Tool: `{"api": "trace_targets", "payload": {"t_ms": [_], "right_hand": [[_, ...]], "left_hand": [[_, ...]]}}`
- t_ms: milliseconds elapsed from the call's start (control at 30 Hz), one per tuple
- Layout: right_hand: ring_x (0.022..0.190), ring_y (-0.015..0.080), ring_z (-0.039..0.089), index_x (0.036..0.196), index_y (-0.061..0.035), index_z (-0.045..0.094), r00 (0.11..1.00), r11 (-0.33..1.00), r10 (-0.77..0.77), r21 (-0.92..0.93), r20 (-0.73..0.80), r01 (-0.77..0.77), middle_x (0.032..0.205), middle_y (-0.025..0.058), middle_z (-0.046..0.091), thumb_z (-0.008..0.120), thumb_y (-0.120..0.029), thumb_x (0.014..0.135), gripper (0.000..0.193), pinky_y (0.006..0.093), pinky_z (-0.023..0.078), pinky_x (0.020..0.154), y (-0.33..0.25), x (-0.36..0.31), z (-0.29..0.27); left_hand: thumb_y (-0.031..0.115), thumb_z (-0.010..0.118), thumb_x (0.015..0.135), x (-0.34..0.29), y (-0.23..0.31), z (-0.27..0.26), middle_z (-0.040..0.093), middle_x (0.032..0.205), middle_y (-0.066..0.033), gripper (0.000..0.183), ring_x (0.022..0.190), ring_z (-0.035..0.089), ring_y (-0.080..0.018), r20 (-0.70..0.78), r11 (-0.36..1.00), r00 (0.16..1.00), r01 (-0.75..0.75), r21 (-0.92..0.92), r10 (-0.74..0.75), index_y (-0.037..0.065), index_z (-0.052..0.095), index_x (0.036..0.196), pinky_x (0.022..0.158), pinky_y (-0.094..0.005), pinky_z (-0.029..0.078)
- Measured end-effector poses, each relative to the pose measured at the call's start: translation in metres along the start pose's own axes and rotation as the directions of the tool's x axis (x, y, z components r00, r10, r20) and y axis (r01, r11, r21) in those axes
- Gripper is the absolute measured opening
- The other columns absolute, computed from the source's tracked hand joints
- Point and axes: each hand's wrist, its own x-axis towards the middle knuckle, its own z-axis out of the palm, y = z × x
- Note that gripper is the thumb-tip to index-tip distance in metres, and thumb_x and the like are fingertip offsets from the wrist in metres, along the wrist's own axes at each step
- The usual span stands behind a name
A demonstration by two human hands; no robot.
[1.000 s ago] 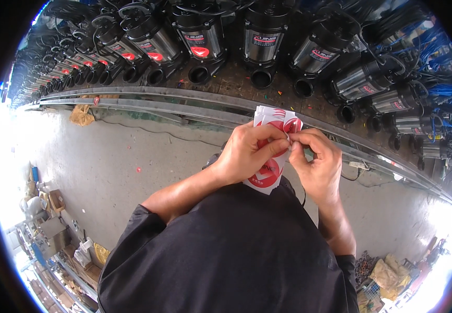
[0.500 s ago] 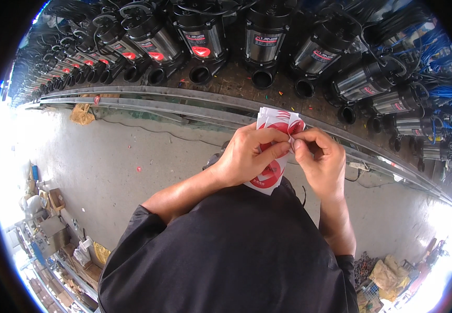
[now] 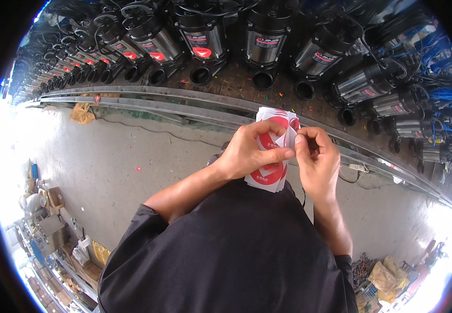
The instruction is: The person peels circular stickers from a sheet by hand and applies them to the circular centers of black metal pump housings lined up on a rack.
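Observation:
My left hand (image 3: 241,151) is closed around a stack of white sticker sheets (image 3: 268,178) printed with red ovals, held in front of my dark shirt. Its thumb lies across the top sheet, with the fingers at the upper part. A corner flap (image 3: 290,137) of the top sheet is bent up, its pale back showing. My right hand (image 3: 320,164) pinches at the edge of this flap with thumb and forefinger. Beyond the hands stands a metal pump (image 3: 266,47) without a red oval; the pump left of it carries a red sticker (image 3: 202,52).
A long row of pumps lines the dark bench (image 3: 231,91), with metal rails (image 3: 184,107) along its near edge. Blue cables (image 3: 442,117) bunch at the right. Boxes (image 3: 56,198) and a shelf lie lower left; crumpled sacks (image 3: 385,274) lie lower right.
My fingertips have drawn slightly apart, and the bent sheet corner now shows between them. My left thumb has moved lower. A pale strip now shows beside my right wrist.

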Motion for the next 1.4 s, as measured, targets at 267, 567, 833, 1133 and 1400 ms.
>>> {"api": "trace_targets", "payload": {"t_ms": [267, 567, 833, 1133, 1400], "right_hand": [[0.068, 0.006, 0.061, 0.104, 0.0035, 0.065, 0.967, 0.98, -0.011, 0.187, -0.255, 0.061, 0.083, 0.0021, 0.066, 0.062, 0.003, 0.102, 0.004, 0.0222, 0.05, 0.061, -0.004, -0.006, -0.015], [0.068, 0.0241, 0.069, 0.099, -0.0065, 0.066, 0.836, 0.757, -0.538, -0.376, 0.104, 0.534, 0.085, 0.0069, 0.065, 0.081, -0.008, 0.082, 0.022, 0.0349, 0.056, 0.056, -0.009, -0.013, 0.027], [0.07, 0.0167, 0.061, 0.108, -0.0012, 0.07, 0.931, 0.941, -0.262, -0.145, 0.252, 0.304, 0.091, 0.0069, 0.063, 0.079, -0.005, 0.089, 0.022, 0.0314, 0.051, 0.059, -0.024, 0.019, -0.014], [0.071, 0.0187, 0.068, 0.097, 0.0035, 0.072, 0.768, 0.969, -0.112, -0.101, 0.63, 0.224, 0.086, 0.0103, 0.069, 0.074, -0.001, 0.088, 0.011, 0.0317, 0.056, 0.068, -0.045, 0.055, -0.031], [0.073, 0.009, 0.067, 0.097, 0.0022, 0.073, 0.865, 0.983, -0.173, 0.03, 0.472, 0.18, 0.085, 0.0041, 0.071, 0.077, 0.003, 0.089, 0.009, 0.0253, 0.053, 0.067, -0.018, 0.061, -0.035]], "left_hand": [[0.011, 0.076, 0.094, 0.006, -0.015, 0.004, 0.074, 0.096, -0.0053, 0.029, 0.084, 0.067, -0.0088, -0.087, 0.904, 0.954, 0.241, -0.352, -0.289, -0.006, 0.072, 0.118, 0.072, -0.027, 0.057], [0.012, 0.078, 0.091, 0.007, -0.018, 0.007, 0.074, 0.092, -0.0038, 0.016, 0.085, 0.066, -0.0085, -0.12, 0.998, 0.991, 0.048, -0.041, -0.053, -0.001, 0.075, 0.101, 0.073, -0.0288, 0.055], [0.013, 0.08, 0.087, 0.011, -0.011, -0.011, 0.074, 0.086, -0.0133, 0.024, 0.08, 0.068, -0.0145, 0.081, 0.989, 0.996, 0.029, 0.144, -0.041, -0.001, 0.075, 0.106, 0.074, -0.0343, 0.055], [0.011, 0.08, 0.089, 0.018, -0.006, -0.026, 0.074, 0.089, -0.01, 0.029, 0.084, 0.063, -0.0098, 0.188, 0.952, 0.973, 0.072, 0.297, -0.132, 0.0, 0.074, 0.115, 0.077, -0.0321, 0.055], [0.013, 0.076, 0.095, 0.003, -0.046, -0.017, 0.073, 0.095, -0.0009, 0.041, 0.088, 0.063, -0.0059, 0.078, 0.963, 0.961, 0.269, -0.017, -0.267, -0.002, 0.071, 0.133, 0.077, -0.0271, 0.054]]}}
